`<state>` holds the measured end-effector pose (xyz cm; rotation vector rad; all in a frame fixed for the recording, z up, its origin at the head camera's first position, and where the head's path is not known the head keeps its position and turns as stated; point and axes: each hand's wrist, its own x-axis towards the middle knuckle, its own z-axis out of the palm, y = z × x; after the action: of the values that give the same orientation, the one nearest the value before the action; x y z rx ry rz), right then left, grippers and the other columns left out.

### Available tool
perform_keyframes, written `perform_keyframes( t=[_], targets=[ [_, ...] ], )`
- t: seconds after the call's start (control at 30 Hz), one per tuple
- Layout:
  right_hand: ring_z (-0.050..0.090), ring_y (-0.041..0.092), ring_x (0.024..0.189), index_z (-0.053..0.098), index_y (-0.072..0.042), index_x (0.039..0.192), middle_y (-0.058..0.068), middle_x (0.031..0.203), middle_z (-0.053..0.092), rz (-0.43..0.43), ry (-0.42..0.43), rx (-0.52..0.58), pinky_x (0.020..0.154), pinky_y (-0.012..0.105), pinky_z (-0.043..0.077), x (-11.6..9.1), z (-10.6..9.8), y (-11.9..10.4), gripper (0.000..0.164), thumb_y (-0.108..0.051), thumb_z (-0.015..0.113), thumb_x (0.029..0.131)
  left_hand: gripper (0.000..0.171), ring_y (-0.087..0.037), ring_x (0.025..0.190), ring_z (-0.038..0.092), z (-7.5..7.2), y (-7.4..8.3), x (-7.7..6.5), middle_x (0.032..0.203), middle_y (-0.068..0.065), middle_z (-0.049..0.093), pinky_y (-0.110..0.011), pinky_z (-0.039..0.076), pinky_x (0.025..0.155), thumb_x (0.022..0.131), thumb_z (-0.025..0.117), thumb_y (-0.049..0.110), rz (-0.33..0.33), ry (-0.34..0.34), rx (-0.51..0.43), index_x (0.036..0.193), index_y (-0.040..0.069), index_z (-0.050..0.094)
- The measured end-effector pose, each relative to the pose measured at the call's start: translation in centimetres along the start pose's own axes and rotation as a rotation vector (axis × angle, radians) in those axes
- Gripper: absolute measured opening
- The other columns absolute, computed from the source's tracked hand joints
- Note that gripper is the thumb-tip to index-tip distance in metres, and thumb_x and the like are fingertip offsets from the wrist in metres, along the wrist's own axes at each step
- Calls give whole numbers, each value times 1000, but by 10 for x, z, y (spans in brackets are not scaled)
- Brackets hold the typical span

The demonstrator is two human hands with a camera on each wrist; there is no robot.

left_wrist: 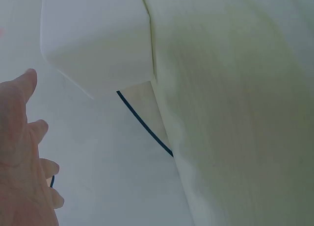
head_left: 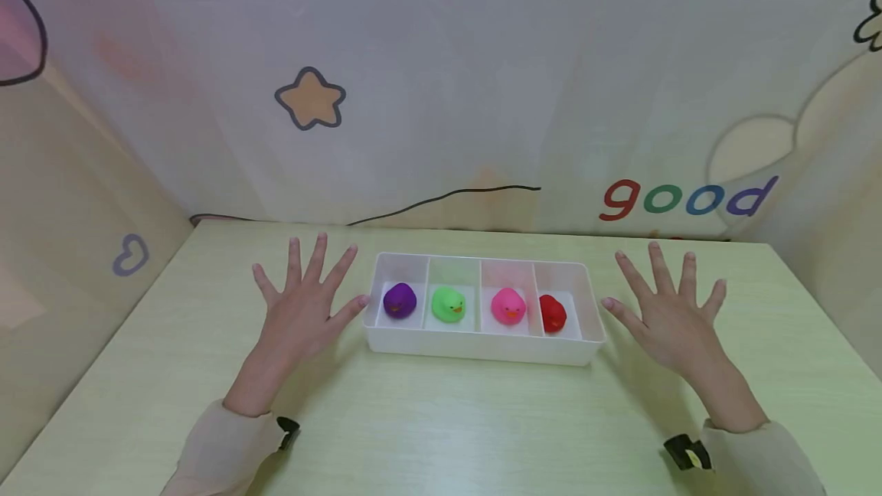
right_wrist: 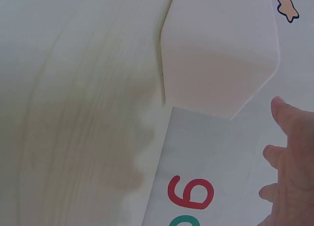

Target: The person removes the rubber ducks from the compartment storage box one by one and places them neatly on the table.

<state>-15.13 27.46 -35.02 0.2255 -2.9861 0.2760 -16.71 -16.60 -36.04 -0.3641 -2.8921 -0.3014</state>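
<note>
A white tray (head_left: 478,347) with several compartments sits on the table between both hands. From left to right its compartments hold a purple toy duck (head_left: 400,301), a green toy duck (head_left: 449,304), a pink toy duck (head_left: 508,306) and a red toy duck (head_left: 553,314). My left hand (head_left: 299,316) is spread, its thumb tip close to the tray's left end; contact cannot be told. On the other side my right hand (head_left: 671,320) is spread too, thumb a little apart from the tray's right end. Both hold nothing. Each wrist view shows the tray's white wall beside that hand's fingers.
The pale wooden table (head_left: 441,427) stretches out in front of the tray. Behind it hangs a printed cloth (head_left: 441,83) with a star and the word "good", and more cloth closes off both sides. Dark straps show at both sleeve cuffs.
</note>
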Motion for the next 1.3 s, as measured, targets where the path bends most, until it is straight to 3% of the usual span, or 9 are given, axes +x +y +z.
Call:
perform_keyframes(
  t=[0.4, 0.63, 0.9, 1.3],
  targets=[
    [-22, 52, 126, 5, -24, 147, 22, 149, -11, -22, 12, 33, 85, 73, -20, 1, -6, -4, 70, -56, 32, 92, 69, -37, 133, -19, -3, 2, 1, 152, -14, 1, -69, -22, 89, 88, 34, 63, 5, -1, -21, 146, 31, 15],
    [-21, 49, 129, 4, -22, 147, 22, 149, -10, -69, 19, 184, 87, 72, -21, 1, -10, -11, 69, -50, 36, 94, 69, -39, 134, -16, -6, 7, 1, 152, -14, 1, -71, -18, 90, 89, 38, 59, 19, -3, -98, 147, 30, 14],
    [-17, 47, 131, 5, -16, 147, 21, 150, -9, -98, -5, 380, 91, 71, -17, 5, -10, -26, 71, -42, 43, 93, 69, -36, 135, -15, -8, 12, 2, 152, -12, 0, -71, -17, 91, 91, 41, 53, 19, -6, -300, 147, 26, 12],
    [-12, 40, 135, 5, -20, 148, 14, 152, -7, -173, -62, 624, 94, 73, -2, 10, -4, -39, 70, -29, 49, 93, 67, -33, 136, -13, -3, 14, 5, 152, -9, -2, -71, -9, 95, 93, 44, 43, -6, -14, -652, 147, 28, 7]
  ],
)
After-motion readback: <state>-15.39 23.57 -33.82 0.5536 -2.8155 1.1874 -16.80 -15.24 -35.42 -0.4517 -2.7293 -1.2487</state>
